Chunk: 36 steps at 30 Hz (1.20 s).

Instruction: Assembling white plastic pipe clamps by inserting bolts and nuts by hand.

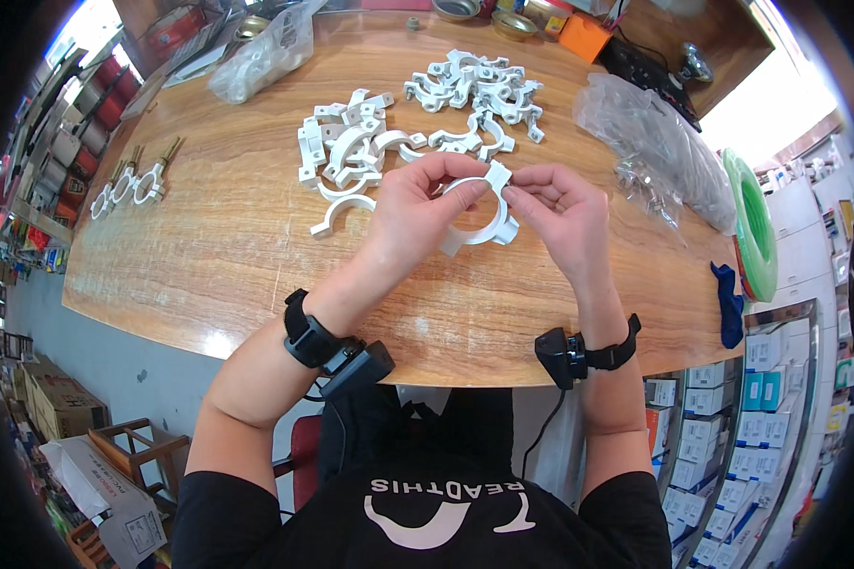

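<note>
While pinching 1 white ring clamp by its upper lug, holds the left hand and right hand nearly closed, thumbs meeting fingertips on 2 sides, probably to steady that small joint. Holds the ring over the worktop, just before 2 heaps of white clamp parts, seemingly grouped for easy reach. Farther left, shows 3 brass-stemmed ring clamps side by side, perhaps separated to avoid mixing. Beyond, has clear plastic bags toward both edges, likely to leave working room.

Grey flr, brn wd tbl
</note>
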Each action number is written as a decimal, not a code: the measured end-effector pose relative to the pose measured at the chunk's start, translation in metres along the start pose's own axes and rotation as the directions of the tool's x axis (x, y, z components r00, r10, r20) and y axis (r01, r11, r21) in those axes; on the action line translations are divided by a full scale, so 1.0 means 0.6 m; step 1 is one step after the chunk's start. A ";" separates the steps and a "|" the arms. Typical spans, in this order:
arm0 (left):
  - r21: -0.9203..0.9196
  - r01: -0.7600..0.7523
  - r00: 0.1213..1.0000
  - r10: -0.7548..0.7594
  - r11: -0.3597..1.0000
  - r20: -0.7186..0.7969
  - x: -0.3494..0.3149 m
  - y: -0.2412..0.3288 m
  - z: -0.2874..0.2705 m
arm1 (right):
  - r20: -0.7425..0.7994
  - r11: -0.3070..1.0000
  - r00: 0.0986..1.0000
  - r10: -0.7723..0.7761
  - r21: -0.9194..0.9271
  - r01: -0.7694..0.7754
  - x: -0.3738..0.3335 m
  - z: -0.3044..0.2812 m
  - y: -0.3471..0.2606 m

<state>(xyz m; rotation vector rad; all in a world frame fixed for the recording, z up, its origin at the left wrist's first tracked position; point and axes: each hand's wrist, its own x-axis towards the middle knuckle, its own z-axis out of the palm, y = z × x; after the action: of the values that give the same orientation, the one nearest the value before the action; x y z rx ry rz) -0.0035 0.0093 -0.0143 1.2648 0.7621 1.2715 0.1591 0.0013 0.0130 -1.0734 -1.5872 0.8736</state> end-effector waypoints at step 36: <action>-0.073 0.070 0.997 -0.068 0.995 0.039 0.008 -0.007 -0.008 | 0.097 0.995 0.992 0.080 0.055 -0.085 0.001 0.009 0.020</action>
<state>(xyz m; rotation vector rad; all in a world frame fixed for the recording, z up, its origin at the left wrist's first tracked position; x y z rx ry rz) -0.0061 0.0158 -0.0181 1.1887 0.7202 1.2071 0.1562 0.0059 0.0012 -1.0755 -1.5940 1.0344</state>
